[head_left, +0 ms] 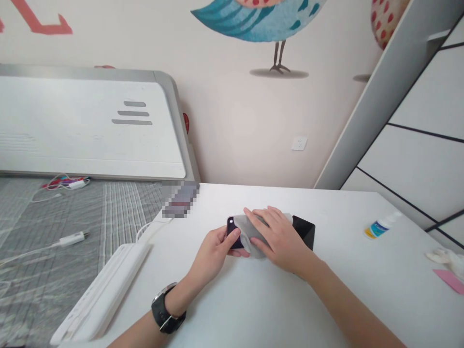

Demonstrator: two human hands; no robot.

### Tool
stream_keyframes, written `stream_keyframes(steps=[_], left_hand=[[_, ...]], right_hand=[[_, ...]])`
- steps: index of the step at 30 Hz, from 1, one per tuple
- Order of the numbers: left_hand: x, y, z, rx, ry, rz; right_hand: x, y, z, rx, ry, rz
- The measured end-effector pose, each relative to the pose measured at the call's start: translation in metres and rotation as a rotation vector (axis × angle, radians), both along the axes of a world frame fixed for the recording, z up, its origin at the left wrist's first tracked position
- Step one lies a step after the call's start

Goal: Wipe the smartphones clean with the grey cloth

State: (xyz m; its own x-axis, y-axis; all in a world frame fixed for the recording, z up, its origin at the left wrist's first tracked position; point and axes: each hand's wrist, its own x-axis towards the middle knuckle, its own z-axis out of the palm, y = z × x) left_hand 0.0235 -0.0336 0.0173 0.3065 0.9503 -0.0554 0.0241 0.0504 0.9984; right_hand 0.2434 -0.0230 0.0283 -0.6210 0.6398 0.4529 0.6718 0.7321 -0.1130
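Observation:
My left hand (214,249) grips the near left end of a dark smartphone (231,225), with the thumb on top and fingers underneath. A small camera hole shows at the phone's corner. Draped over most of the phone is a grey cloth (243,225). My right hand (284,237) presses this cloth against the phone, its fingers bent over it and the thumb toward the left hand. Just beyond the right hand lies a flat black rectangular object (306,232), partly hidden by that hand; its kind cannot be made out.
A white spray bottle (379,227) lies to the right, near crumpled white material (447,261) and a pink piece (449,281). Along the left edge runs a long white power strip (105,295). A blurred-out object (181,199) rests at the back left corner.

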Motion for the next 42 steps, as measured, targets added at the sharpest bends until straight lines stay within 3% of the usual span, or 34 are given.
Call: stream_keyframes(steps=[8, 13, 20, 26, 29, 32, 36, 42], left_hand=[[0.0, 0.004, -0.003, -0.058, -0.053, 0.008], [-0.001, 0.005, -0.003, -0.066, -0.08, 0.017], [0.002, -0.001, -0.006, -0.084, -0.112, -0.037], [0.003, -0.001, -0.011, -0.313, -0.352, -0.143], [0.007, -0.001, -0.015, -0.348, -0.409, -0.108], [0.01, -0.004, -0.019, -0.308, -0.353, 0.006], [0.007, -0.01, -0.02, -0.161, -0.088, 0.047], [0.001, -0.013, -0.003, 0.111, 0.091, 0.034]], right_hand=[[0.006, -0.005, 0.001, -0.109, -0.03, 0.093], [0.012, -0.005, -0.001, -0.08, -0.049, 0.077], [0.006, -0.007, -0.004, -0.14, 0.085, 0.032], [0.003, -0.011, -0.003, -0.087, 0.055, 0.059], [-0.001, -0.012, -0.006, -0.059, 0.028, 0.082], [-0.011, -0.015, -0.009, -0.03, 0.02, 0.095], [-0.025, -0.02, -0.01, 0.062, -0.022, 0.137], [-0.01, -0.011, -0.005, 0.165, -0.032, 0.044]])
